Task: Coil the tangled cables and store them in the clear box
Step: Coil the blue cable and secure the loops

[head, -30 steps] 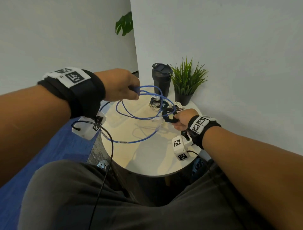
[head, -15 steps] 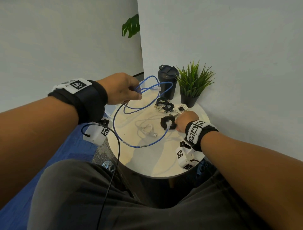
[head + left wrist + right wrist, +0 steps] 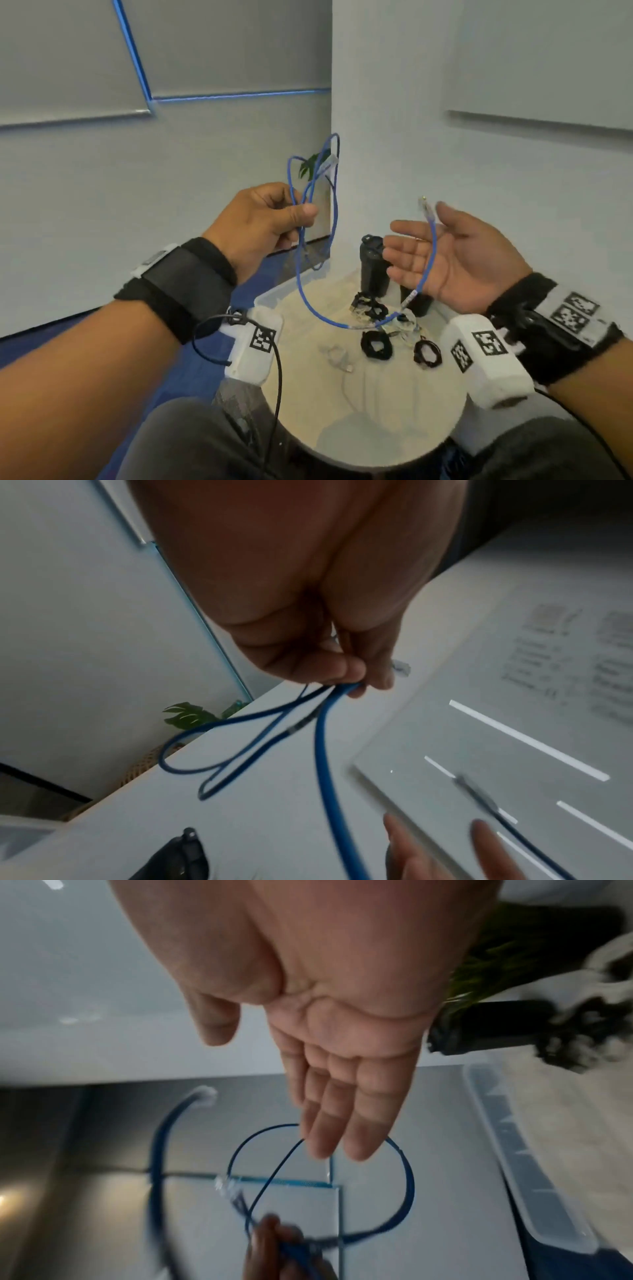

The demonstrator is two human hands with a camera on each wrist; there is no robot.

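My left hand (image 3: 301, 222) is raised above the table and pinches several loops of a blue network cable (image 3: 334, 219) between thumb and fingers; the same pinch shows in the left wrist view (image 3: 346, 683). The cable sags down toward the table and rises again to its clear plug (image 3: 425, 207), passing across my right hand (image 3: 418, 246). That hand is held up with straight fingers and its palm facing left (image 3: 342, 1096). The clear box (image 3: 274, 298) stands at the table's left edge, below my left hand.
On the round table (image 3: 376, 411) lie two small black coils (image 3: 375, 346) (image 3: 427, 353), a tangled bundle (image 3: 368, 305) and a white cable (image 3: 337, 358). A black tumbler (image 3: 373, 270) and a plant pot (image 3: 416, 303) stand at the back.
Both hands rose from the table. My left hand lifted the blue loops higher; my right hand left the black coils, came up and opened, with the cable's free end now across its palm.
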